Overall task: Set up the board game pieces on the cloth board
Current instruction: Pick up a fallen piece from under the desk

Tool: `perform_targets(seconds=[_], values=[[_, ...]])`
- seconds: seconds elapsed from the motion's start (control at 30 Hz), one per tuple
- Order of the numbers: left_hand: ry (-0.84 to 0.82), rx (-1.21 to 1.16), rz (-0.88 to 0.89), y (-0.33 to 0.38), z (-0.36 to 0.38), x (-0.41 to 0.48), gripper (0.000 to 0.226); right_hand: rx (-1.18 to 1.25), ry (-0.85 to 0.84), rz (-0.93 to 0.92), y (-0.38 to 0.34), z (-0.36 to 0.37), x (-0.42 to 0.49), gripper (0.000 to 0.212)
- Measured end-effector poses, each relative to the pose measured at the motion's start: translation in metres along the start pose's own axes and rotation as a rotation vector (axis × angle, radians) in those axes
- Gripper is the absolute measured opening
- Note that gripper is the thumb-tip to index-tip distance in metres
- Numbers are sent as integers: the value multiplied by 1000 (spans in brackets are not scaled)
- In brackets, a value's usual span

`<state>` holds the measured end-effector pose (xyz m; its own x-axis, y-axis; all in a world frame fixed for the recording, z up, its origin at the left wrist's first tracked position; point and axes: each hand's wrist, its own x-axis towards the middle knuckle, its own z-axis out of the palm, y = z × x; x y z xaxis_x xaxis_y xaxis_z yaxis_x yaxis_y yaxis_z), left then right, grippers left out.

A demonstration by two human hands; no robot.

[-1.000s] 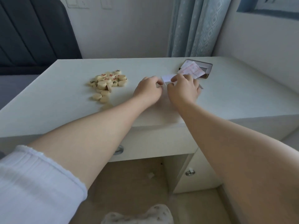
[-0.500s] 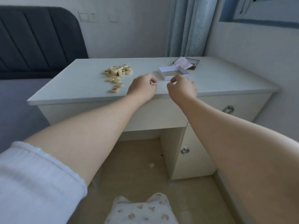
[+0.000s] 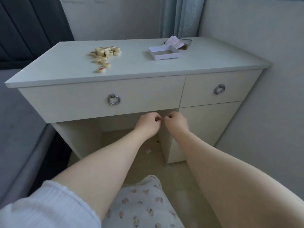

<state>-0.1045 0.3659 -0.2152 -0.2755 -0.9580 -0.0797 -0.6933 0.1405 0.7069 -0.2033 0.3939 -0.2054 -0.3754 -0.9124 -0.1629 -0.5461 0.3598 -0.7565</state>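
Observation:
A pile of cream round game pieces (image 3: 106, 52) lies on the white desk top (image 3: 65, 66), left of centre. One piece with a red mark (image 3: 100, 69) sits apart, nearest the front edge. A shallow white box (image 3: 164, 52) stands open at the back right. Behind it, a folded white and pink sheet (image 3: 174, 41) rests on a dark tin (image 3: 186, 44). My left hand (image 3: 148, 124) and my right hand (image 3: 176, 122) hang below the desk's drawer front, fingertips almost meeting. Both have curled fingers, and no object shows between them.
The desk has two drawers with ring handles (image 3: 113, 99) (image 3: 219, 89) and a cupboard (image 3: 205, 125) at the lower right. A grey bed (image 3: 16, 120) runs along the left. A wall (image 3: 271, 112) closes in on the right and a curtain (image 3: 179, 17) hangs behind.
Both hands have drawn back from the white box on the desk top and dropped below the drawer front. The view has pulled back and lowered, showing the whole desk front.

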Motion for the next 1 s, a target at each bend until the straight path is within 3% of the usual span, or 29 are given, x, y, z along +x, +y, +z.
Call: perform_targets(seconds=[0.17,0.37,0.53,0.73,0.83,0.93,1.0], values=[[-82,-20,-99,-33,34,35,23,31,-83,157,38,36,28,29],[-303,50,-207,-69,74,95,21,86,-127,431,64,66,82,36],[-406,27,-286,-80,89,133,19,187,-116,552,74,84,113,30],[-442,109,-299,-98,107,167,21,291,-96,661,92,112,135,17],[-447,151,-261,-118,122,182,24,328,-77,702,106,134,148,24],[-427,103,-243,-144,144,198,23,329,-83,675,126,156,163,18],[-390,60,-247,-166,163,210,18,322,-69,641,148,177,175,29]])
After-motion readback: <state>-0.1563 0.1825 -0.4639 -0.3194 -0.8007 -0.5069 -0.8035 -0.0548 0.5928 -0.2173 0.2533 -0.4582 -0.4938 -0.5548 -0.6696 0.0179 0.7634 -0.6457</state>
